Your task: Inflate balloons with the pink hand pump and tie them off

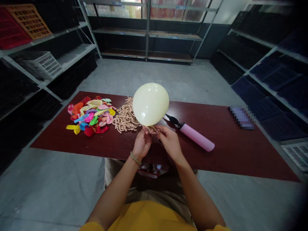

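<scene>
Dark red table (240, 150) spans the near area. Uninflated balloons (93, 120) piled at left. Inflated pale yellow balloon (150, 104) sits above table middle, neck end down at the fingers. Tan strands (126, 117) heaped just left of it. Pink pump (197, 137) lies to the right. Left hand (141, 145) pinches balloon neck; right hand (170, 141) pinches a tan strand (151, 129) there, fingertips partly hidden.

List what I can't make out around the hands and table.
All in the head view:
Neck of the pale balloon: mostly covered by the left hand and right hand.
Right side of the beige pile: behind the balloon.
Flat item on the table: pixelated.
Yellow shirt: cut by the bottom edge.
</scene>
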Tool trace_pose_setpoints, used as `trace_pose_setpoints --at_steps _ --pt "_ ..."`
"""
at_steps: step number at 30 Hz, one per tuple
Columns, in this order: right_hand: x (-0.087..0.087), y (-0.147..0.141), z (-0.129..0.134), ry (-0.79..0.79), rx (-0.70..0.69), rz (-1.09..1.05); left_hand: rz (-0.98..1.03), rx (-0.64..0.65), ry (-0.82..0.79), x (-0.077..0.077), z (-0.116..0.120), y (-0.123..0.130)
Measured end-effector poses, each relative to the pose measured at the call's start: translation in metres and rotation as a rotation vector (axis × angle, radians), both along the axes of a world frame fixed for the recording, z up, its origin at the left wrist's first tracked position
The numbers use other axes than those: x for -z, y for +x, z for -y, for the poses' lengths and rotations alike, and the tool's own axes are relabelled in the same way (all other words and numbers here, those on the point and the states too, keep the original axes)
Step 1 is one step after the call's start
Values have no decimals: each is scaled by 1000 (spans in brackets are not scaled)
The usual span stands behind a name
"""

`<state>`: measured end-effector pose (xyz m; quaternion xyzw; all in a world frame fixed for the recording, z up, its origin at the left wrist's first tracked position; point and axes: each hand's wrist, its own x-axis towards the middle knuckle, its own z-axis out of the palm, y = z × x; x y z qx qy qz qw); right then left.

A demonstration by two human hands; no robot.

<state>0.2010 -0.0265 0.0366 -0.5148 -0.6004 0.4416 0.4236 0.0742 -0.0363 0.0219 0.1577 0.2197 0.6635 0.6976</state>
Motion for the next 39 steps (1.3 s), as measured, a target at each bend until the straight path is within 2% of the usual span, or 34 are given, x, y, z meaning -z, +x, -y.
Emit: trace_pose_setpoints --at_steps 6,10,12,15,18,21,32,39 --pt "2 -7 1 -56 111 -227 26 0 -44 2 -1 0" --pt "3 -10 3 2 142 -291 97 52 -129 3 -2 -2" --pt "2 -7 3 84 62 -239 128 88 -165 4 -2 -4" --pt "-4 4 -1 257 -84 -50 144 122 -155 5 -1 -4" --pt "-11 16 -5 390 -139 165 115 101 -133 6 0 -2" --pt "-17 24 -8 448 -205 274 92 77 -128 6 0 1" --pt "-35 33 -9 369 -389 266 -19 147 -85 8 4 2" --pt "-33 31 -8 286 -270 201 -5 139 -108 10 4 2"
